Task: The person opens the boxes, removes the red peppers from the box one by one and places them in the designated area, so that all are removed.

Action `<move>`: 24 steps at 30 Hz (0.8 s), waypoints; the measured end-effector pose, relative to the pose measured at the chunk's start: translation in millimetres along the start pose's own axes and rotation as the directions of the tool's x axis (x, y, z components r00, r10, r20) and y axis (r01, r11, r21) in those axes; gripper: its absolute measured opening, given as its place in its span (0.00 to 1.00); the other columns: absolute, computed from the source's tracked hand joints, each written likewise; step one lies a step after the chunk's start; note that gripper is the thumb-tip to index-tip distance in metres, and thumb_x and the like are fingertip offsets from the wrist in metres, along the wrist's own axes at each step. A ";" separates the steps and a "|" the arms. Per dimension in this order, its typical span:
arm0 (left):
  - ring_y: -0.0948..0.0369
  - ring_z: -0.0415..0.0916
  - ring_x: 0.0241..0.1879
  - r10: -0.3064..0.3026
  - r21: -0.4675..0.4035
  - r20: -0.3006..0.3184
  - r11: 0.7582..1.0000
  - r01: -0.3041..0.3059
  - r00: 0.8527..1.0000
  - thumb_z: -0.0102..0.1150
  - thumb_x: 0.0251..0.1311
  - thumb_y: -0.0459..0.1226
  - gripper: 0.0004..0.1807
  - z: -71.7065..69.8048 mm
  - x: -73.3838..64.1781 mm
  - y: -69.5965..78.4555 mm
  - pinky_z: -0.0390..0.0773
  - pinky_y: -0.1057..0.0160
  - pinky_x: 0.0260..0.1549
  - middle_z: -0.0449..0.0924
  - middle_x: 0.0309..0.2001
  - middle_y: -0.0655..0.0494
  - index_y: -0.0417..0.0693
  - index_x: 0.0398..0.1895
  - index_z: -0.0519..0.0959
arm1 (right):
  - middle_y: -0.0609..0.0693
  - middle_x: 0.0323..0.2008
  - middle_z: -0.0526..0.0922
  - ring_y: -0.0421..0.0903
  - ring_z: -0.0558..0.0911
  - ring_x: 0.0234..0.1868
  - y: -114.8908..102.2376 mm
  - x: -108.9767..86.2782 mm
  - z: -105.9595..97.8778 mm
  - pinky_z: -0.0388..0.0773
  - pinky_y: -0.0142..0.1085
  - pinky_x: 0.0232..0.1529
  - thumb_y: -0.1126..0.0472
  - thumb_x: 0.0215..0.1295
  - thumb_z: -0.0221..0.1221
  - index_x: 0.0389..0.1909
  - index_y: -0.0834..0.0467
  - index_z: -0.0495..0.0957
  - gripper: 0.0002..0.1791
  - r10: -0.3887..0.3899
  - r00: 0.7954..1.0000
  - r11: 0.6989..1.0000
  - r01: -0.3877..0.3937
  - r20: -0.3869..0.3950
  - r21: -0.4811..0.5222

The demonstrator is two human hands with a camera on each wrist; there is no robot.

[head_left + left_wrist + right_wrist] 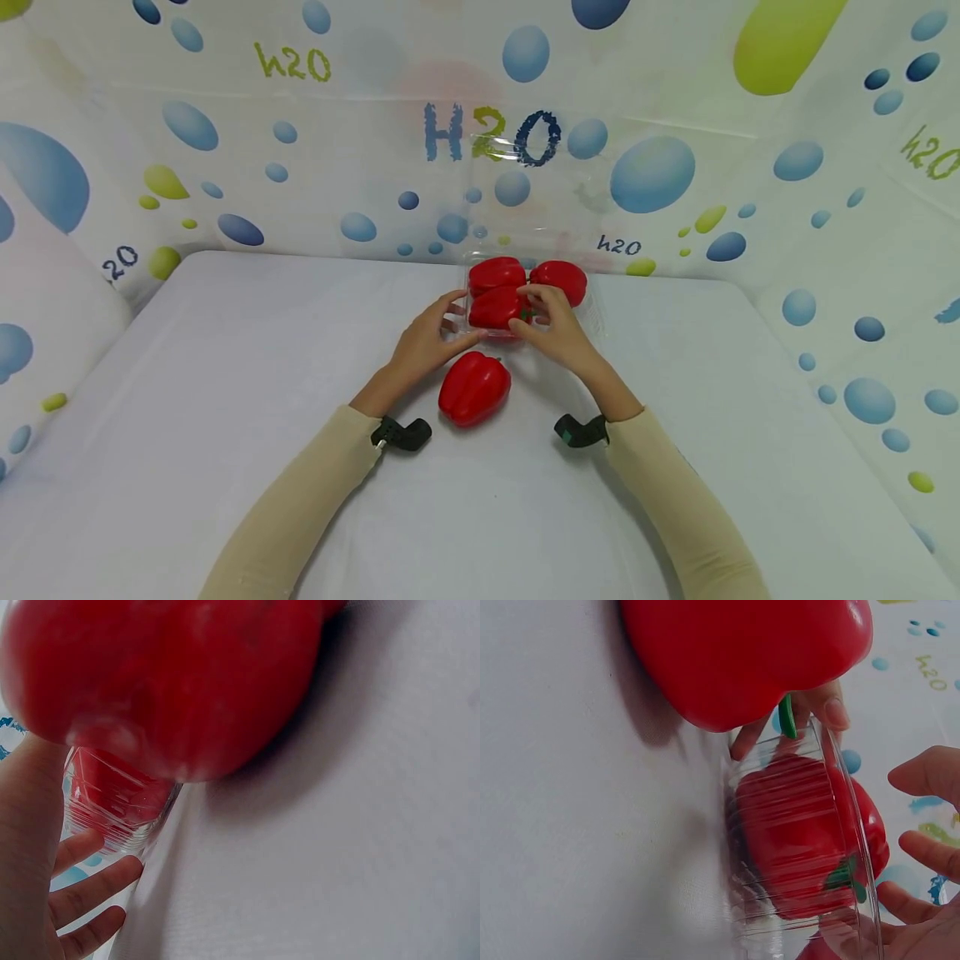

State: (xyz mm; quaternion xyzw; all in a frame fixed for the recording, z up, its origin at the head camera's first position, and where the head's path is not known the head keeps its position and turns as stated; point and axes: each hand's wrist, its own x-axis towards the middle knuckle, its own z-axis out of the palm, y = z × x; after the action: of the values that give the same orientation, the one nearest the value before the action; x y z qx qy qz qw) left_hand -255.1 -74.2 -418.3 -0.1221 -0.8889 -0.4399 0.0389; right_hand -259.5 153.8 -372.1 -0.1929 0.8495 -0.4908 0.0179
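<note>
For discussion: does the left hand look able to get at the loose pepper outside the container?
Probably yes: nothing covers the loose pepper, though the left hand, by the container, would likely need to draw back.

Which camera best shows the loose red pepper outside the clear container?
The head view: it shows the loose red pepper whole on the white tabletop, in front of the clear container. The left wrist view crops it, no stem visible; the right wrist view crops it too but shows its green stem.
</note>
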 end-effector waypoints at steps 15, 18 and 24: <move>0.51 0.76 0.53 -0.006 0.006 0.010 1.000 0.006 1.000 0.66 0.56 0.52 0.43 1.1 -0.6 0.7 0.82 0.52 0.46 0.74 0.59 0.49 0.56 0.73 0.59 | 0.59 0.67 0.60 0.58 0.66 0.66 -1.0 12.0 -2.9 0.76 0.51 0.57 0.62 0.58 0.67 0.69 0.60 0.57 0.40 0.062 0.994 0.997 -0.057 0.087 -0.053; 0.51 0.76 0.53 -0.006 0.011 0.006 1.000 0.005 1.000 0.66 0.56 0.53 0.43 0.7 -0.7 0.9 0.82 0.52 0.46 0.74 0.59 0.49 0.56 0.73 0.59 | 0.59 0.67 0.61 0.58 0.66 0.66 0.4 15.1 -2.2 0.76 0.50 0.57 0.61 0.58 0.68 0.69 0.59 0.58 0.41 0.064 0.994 0.996 -0.058 0.088 -0.071; 0.51 0.76 0.53 0.005 0.012 0.008 1.000 -0.005 1.000 0.66 0.56 0.53 0.42 -0.3 -0.9 1.1 0.82 0.52 0.47 0.74 0.59 0.49 0.56 0.73 0.60 | 0.58 0.64 0.66 0.56 0.68 0.63 2.5 16.8 -0.7 0.78 0.50 0.55 0.61 0.55 0.70 0.68 0.58 0.60 0.41 0.051 0.996 0.995 -0.044 0.073 -0.088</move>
State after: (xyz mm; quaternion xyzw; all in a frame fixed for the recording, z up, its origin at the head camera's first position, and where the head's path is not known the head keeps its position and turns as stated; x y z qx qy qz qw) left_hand -253.9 -74.0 -417.5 -0.1261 -0.8913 -0.4340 0.0370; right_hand -276.0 149.7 -371.1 -0.1915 0.8730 -0.4454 0.0531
